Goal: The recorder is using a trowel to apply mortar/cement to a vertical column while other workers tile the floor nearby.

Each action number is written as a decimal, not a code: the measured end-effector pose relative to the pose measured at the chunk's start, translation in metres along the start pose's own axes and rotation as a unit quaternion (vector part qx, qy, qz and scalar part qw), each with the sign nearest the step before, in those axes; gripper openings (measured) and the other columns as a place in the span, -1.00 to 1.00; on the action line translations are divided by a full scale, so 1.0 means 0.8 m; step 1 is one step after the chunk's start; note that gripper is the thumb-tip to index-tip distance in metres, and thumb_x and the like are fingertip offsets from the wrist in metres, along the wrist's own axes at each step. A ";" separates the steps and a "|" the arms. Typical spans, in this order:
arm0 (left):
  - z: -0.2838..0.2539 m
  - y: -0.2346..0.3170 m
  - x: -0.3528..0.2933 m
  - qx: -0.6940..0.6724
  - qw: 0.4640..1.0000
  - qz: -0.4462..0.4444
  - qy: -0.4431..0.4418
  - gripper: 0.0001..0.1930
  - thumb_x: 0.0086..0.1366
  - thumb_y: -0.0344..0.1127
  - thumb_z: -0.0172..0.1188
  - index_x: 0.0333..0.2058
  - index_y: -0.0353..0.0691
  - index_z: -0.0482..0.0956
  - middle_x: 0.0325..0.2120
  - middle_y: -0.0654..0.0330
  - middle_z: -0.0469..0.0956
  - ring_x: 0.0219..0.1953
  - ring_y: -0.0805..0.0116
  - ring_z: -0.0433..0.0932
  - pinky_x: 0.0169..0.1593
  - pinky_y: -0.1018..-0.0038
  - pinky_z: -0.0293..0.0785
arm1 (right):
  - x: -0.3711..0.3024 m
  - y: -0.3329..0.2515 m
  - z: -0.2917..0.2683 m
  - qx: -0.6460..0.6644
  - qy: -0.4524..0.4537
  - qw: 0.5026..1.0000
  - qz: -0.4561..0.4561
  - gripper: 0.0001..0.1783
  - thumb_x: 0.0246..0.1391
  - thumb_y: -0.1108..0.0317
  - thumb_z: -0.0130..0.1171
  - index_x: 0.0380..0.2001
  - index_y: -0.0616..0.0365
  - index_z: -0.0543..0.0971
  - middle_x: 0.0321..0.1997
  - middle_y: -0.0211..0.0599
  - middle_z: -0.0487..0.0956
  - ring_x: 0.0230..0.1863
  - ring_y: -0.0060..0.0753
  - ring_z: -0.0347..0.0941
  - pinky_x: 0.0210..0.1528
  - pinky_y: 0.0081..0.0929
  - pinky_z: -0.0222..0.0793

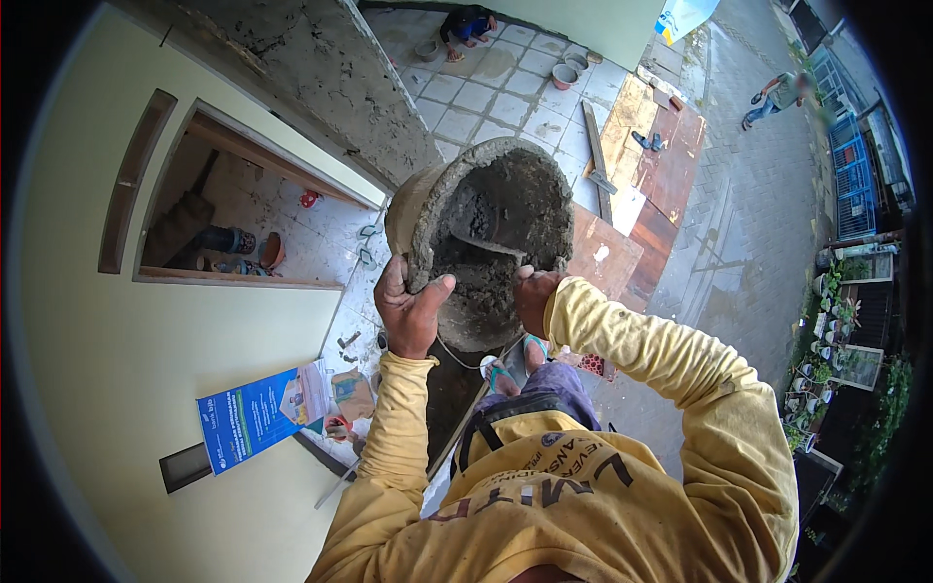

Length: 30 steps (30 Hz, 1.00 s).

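A mortar-caked bucket (408,219) is tipped toward me in front of my chest, with wet grey mortar (481,291) clinging inside it. My left hand (413,309) grips the bucket's near left rim, thumb on top. At the near right rim, my right hand (535,296) is closed around the handle of a trowel (486,245). The trowel's thin blade reaches into the bucket, against the mortar; its handle is mostly hidden by my fist. Below the bucket hangs its thin wire handle (452,352).
A rough plastered wall edge (335,87) stands at the far left, beside a window opening (258,209). Wooden boards (646,185) lie on the tiles. Another person (469,24) crouches near some buckets (565,76); someone walks (780,92) along the paved lane. A blue banner (251,418) hangs left.
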<state>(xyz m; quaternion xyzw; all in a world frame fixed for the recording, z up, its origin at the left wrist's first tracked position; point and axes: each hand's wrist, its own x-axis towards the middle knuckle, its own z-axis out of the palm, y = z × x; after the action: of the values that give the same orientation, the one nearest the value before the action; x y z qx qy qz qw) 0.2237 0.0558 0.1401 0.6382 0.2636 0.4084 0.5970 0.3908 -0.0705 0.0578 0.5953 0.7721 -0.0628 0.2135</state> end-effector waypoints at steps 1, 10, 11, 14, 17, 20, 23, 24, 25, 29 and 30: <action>0.000 0.000 -0.001 0.002 1.000 -0.001 0.002 -0.76 0.11 -0.51 0.28 -0.22 -0.31 0.51 -0.30 0.29 0.57 -0.26 0.55 0.45 -0.10 0.58 0.37 | -0.004 0.003 0.005 -0.104 0.045 0.982 -0.154 -0.73 0.09 0.25 0.07 -0.49 0.20 0.63 -0.44 -0.13 0.60 -0.37 -0.10 0.56 -0.30 -0.18 0.52; 0.019 0.021 -0.003 0.199 0.975 0.096 -0.026 -0.63 0.05 -0.50 0.34 -0.62 -0.23 0.22 -0.69 0.29 0.26 -0.59 0.52 0.16 -0.52 0.51 0.19 | 0.018 0.072 0.002 0.298 -0.007 0.951 -0.075 -0.77 -0.03 0.29 0.11 -0.34 0.10 0.68 -0.25 -0.13 0.65 -0.22 -0.16 0.62 -0.17 -0.32 0.56; 0.023 0.029 0.000 0.196 0.975 0.096 -0.028 -0.63 0.05 -0.50 0.34 -0.62 -0.23 0.22 -0.69 0.29 0.26 -0.59 0.52 0.16 -0.52 0.51 0.19 | 0.019 0.072 0.011 0.469 -0.016 0.883 -0.009 -0.72 0.05 0.28 0.05 -0.25 0.12 0.66 -0.21 -0.07 0.64 -0.19 -0.18 0.61 -0.17 -0.34 0.55; 0.015 0.047 -0.003 0.176 0.976 0.094 -0.081 -0.65 0.02 -0.52 0.35 -0.60 -0.24 0.25 -0.67 0.28 0.30 -0.57 0.53 0.19 -0.48 0.55 0.20 | -0.004 0.068 -0.007 0.550 0.038 0.822 -0.141 -0.63 0.26 0.14 -0.04 -0.04 0.14 0.55 -0.33 -0.20 0.57 -0.32 -0.35 0.55 -0.27 -0.44 0.48; 0.014 0.044 -0.006 0.051 0.997 0.056 -0.034 -0.74 0.02 -0.53 0.35 -0.52 -0.27 0.36 -0.59 0.27 0.43 -0.51 0.54 0.30 -0.38 0.56 0.30 | -0.023 0.054 -0.052 0.880 -0.193 0.434 0.008 -0.61 0.32 0.06 -0.03 0.02 0.08 0.50 -0.52 -0.41 0.46 -0.59 -0.55 0.40 -0.50 -0.52 0.42; 0.017 0.047 -0.006 -0.002 0.999 0.028 0.033 -0.79 0.05 -0.51 0.33 -0.35 -0.30 0.47 -0.42 0.27 0.55 -0.37 0.53 0.43 -0.18 0.54 0.38 | -0.026 0.054 -0.079 0.931 -0.124 0.341 -0.039 -0.68 0.31 0.08 -0.01 -0.04 0.03 0.48 -0.58 -0.44 0.42 -0.74 -0.59 0.29 -0.78 -0.56 0.23; 0.002 0.043 -0.005 -0.033 0.995 0.037 0.088 -0.79 0.07 -0.50 0.31 -0.31 -0.28 0.49 -0.36 0.28 0.56 -0.31 0.52 0.46 -0.10 0.53 0.38 | -0.039 0.062 -0.115 0.921 -0.057 0.384 -0.027 -0.60 0.29 0.19 0.06 0.08 0.20 0.42 -0.57 -0.41 0.40 -0.68 -0.60 0.31 -0.70 -0.59 0.27; -0.001 0.043 -0.004 -0.035 0.993 0.038 0.105 -0.79 0.06 -0.50 0.31 -0.31 -0.28 0.49 -0.36 0.29 0.55 -0.31 0.52 0.45 -0.10 0.54 0.38 | -0.046 0.057 -0.114 0.888 -0.007 0.460 -0.021 -0.60 0.28 0.21 0.08 0.07 0.22 0.40 -0.52 -0.39 0.45 -0.59 -0.49 0.41 -0.60 -0.47 0.37; -0.002 0.044 -0.003 -0.039 0.991 0.038 0.124 -0.78 0.06 -0.50 0.32 -0.32 -0.28 0.49 -0.37 0.30 0.55 -0.31 0.53 0.44 -0.10 0.54 0.37 | -0.055 0.051 -0.116 0.886 -0.011 0.462 -0.021 -0.60 0.28 0.21 0.08 0.07 0.22 0.40 -0.52 -0.39 0.45 -0.59 -0.49 0.41 -0.60 -0.47 0.37; -0.013 0.037 0.000 0.011 0.994 0.044 0.097 -0.79 0.06 -0.49 0.33 -0.33 -0.27 0.49 -0.40 0.34 0.52 -0.32 0.55 0.41 -0.12 0.56 0.34 | -0.077 0.006 -0.099 0.545 0.213 0.794 0.163 -0.64 0.15 0.24 0.12 -0.06 0.12 0.32 -0.23 0.01 0.50 -0.23 0.25 0.49 -0.23 -0.07 0.45; -0.014 0.032 0.003 -0.004 0.994 0.039 0.104 -0.80 0.06 -0.48 0.33 -0.33 -0.27 0.50 -0.40 0.33 0.52 -0.32 0.55 0.41 -0.13 0.57 0.34 | -0.069 -0.002 -0.091 0.528 0.183 0.810 0.179 -0.63 0.14 0.24 0.12 -0.05 0.12 0.31 -0.23 0.03 0.50 -0.23 0.26 0.49 -0.23 -0.05 0.45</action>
<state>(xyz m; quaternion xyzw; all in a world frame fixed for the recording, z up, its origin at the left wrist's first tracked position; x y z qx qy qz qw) 0.2113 0.0602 0.1649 0.5997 0.2974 0.4965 0.5527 0.3820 -0.0950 0.1454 0.7448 0.5244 -0.3107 -0.2716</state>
